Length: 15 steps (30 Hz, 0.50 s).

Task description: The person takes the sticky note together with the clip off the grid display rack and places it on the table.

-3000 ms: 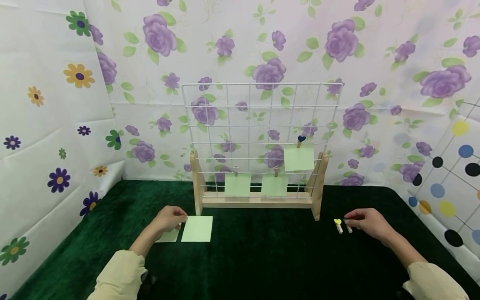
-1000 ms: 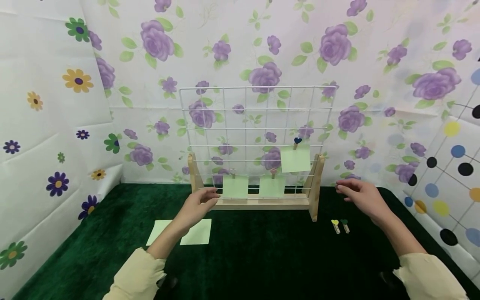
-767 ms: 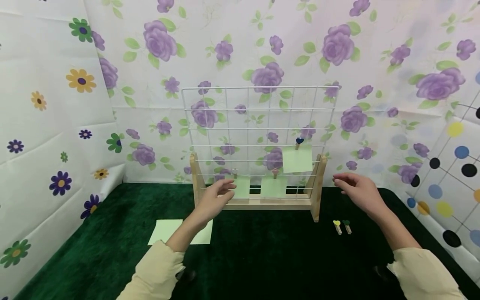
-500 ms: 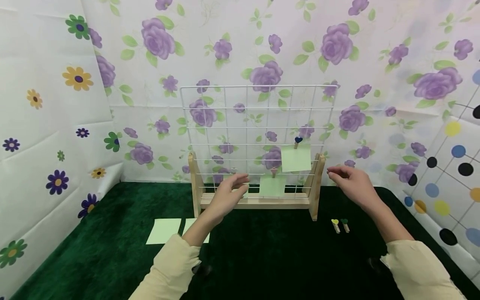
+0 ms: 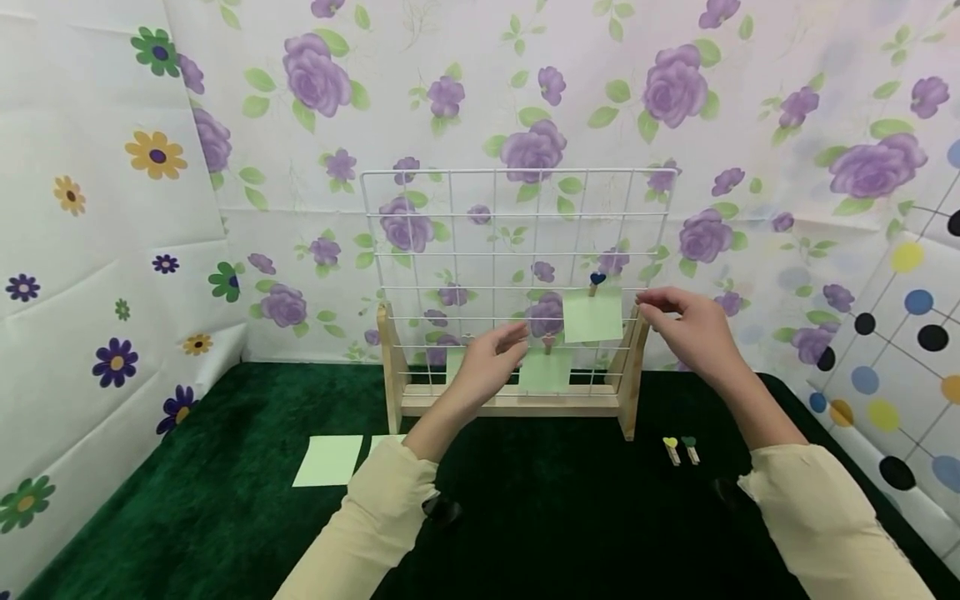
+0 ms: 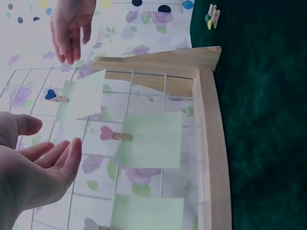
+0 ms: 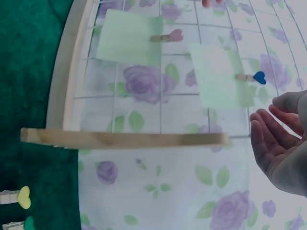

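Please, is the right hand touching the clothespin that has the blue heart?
Apart: the head view shows a clear gap between the right hand and the blue-heart clothespin.

White wire grid [image 5: 494, 253]; pale-green square paper sheets [image 5: 592, 316]; at 4 o'clock, yellow heart-topped wooden clip [image 5: 672, 451] and green heart-topped wooden clip [image 5: 692, 451]; dark-green plush-covered table [image 5: 562, 492]; at 12 o'clock, white backdrop [image 5: 480, 117] patterned with purple roses, green leaves.
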{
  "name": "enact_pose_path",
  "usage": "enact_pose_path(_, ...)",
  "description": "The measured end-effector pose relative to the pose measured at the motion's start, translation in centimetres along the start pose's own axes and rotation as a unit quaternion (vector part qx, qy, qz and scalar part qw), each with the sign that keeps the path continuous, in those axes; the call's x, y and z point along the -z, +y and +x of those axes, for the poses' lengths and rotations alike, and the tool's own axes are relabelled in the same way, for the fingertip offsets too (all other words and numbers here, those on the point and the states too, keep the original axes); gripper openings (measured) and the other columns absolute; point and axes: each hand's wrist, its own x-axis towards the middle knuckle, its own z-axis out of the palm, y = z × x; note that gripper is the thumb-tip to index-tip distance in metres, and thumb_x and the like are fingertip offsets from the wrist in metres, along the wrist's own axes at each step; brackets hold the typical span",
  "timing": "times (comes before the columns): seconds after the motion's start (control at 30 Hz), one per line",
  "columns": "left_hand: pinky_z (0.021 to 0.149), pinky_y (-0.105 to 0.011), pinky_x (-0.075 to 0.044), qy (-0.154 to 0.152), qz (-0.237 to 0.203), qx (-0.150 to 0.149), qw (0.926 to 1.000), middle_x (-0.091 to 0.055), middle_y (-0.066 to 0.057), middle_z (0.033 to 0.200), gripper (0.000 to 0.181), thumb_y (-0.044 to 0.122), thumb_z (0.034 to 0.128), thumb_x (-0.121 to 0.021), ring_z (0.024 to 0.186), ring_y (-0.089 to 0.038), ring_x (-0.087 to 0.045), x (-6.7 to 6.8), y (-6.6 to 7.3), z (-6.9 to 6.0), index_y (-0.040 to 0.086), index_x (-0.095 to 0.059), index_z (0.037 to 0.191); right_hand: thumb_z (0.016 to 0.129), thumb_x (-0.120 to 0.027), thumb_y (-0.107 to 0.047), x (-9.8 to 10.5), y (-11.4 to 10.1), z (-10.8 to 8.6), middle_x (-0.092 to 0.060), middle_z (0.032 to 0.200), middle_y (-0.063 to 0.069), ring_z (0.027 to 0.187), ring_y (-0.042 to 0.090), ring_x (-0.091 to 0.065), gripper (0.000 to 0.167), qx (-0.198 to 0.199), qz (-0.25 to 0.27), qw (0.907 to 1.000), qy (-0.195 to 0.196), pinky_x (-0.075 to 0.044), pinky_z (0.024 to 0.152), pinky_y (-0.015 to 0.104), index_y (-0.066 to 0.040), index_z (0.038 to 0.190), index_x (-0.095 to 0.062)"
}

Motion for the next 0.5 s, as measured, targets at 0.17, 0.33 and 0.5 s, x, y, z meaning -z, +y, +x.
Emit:
enact_pose_path(0.17,0.095,-0.034,-0.047,-0.01,-0.006,0.007,0.9999,-0.047,-0.01,0.144,0.046,0.016,0.1013,-0.051,0.125,-0.025,-0.051,-0.9,0.8,0.8,0.006,-0.042,0.145,0.099,-0.055,-0.026,-0.1,-1.3,0.8,-0.067,0.111,0.016,0.101,0.03,-0.061,0.033,-0.001,-0.006,1.0,0.005,-0.048,0.078,0.044,-0.002,0.119,-0.066)
enact_pose_path(0.33,0.098,-0.036,-0.045,-0.005,0.033,0.009,0.9994,-0.049,-0.011,0.142,0.048,0.016,0.1,-0.053,0.127,-0.023,-0.049,-1.6,0.9,1.9,0.006,-0.042,0.145,0.099,-0.056,-0.025,-0.2,-2.1,1.4,-0.067,0.113,0.018,0.107,0.034,-0.058,0.033,0.004,-0.003,1.0,0.005,-0.047,0.084,0.05,-0.001,0.119,-0.066)
enact_pose_path(0.5,0.098,-0.035,-0.044,0.001,0.059,0.0,0.9982,-0.049,-0.012,0.141,0.05,0.012,0.0985,-0.053,0.126,-0.024,-0.05,-2.4,1.0,2.9,0.004,-0.039,0.146,0.099,-0.057,-0.024,-0.2,-2.6,2.0,-0.067,0.112,0.017,0.103,0.032,-0.061,0.031,0.013,-0.004,0.9999,0.004,-0.049,0.079,0.045,-0.001,0.118,-0.066)
